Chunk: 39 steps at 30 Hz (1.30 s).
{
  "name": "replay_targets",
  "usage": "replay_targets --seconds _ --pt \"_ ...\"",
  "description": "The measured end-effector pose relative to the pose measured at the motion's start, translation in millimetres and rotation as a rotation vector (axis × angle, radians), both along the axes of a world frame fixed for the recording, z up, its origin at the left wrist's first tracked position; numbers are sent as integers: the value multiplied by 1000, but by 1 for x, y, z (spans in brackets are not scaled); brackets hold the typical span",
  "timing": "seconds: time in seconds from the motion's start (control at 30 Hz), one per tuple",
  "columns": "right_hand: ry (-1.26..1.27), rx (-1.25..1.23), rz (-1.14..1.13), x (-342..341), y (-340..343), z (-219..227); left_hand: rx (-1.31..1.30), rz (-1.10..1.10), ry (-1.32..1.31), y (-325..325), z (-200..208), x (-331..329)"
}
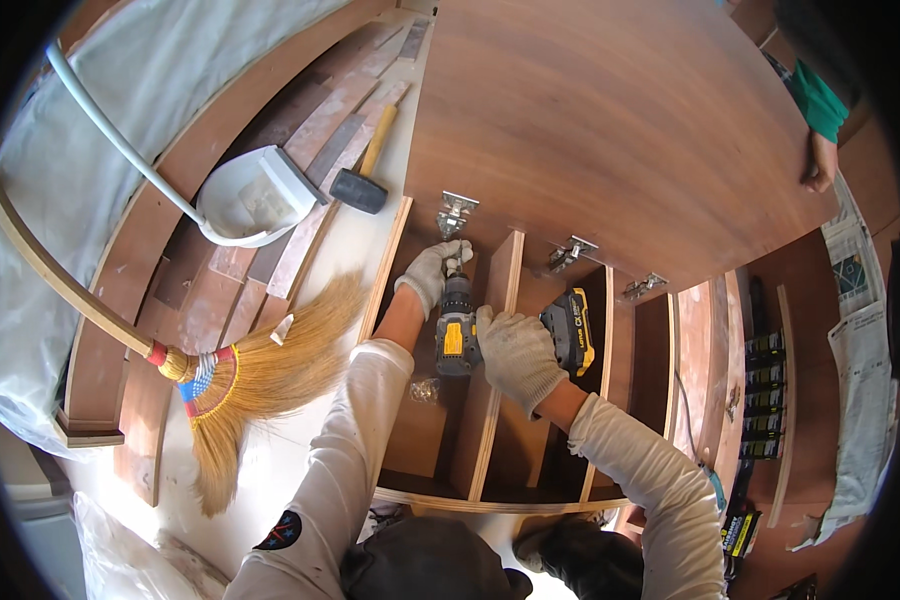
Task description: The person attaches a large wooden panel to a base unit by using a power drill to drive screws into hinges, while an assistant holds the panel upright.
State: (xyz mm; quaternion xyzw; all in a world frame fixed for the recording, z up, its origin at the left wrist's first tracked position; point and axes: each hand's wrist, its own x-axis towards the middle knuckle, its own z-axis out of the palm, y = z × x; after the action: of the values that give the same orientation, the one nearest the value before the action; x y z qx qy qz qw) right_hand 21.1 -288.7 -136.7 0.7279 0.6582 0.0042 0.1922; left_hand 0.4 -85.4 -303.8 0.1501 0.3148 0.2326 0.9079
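My right hand (520,358), in a grey-white work glove, is wrapped round the grip of a cordless drill (457,338). Its black and yellow battery (573,330) shows on the other side of that hand. The chuck points away from me, toward a metal hinge (456,213) at the bottom edge of a large brown wooden panel (620,110). Also gloved, my left hand (432,274) has its fingers closed at the drill's tip; what they pinch is too small to make out. Below lies the open wooden cabinet frame (490,380) with its dividers.
Two more hinges (572,252) sit along the panel. Another person's hand (821,165) is at its right edge. Inside the cabinet lies a small clear bag (425,390). To the left are a straw broom (260,370), a white dustpan (260,200), a rubber mallet (360,188) and floor planks (220,290).
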Motion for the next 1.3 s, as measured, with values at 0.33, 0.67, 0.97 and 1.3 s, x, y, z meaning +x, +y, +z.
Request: replay_targets --seconds 0.33,0.67,0.97,1.3 --pt "32 24 -26 3 28 -8 -34 -8 -147 19 -10 -4" --pt "15 -10 -98 6 35 -25 -132 -31 -297 9 -21 1" --pt "-40 54 -60 5 35 -43 -45 -34 -244 10 -18 -4" --pt "-95 27 -108 -4 40 -46 284 532 304 -95 -31 -62"
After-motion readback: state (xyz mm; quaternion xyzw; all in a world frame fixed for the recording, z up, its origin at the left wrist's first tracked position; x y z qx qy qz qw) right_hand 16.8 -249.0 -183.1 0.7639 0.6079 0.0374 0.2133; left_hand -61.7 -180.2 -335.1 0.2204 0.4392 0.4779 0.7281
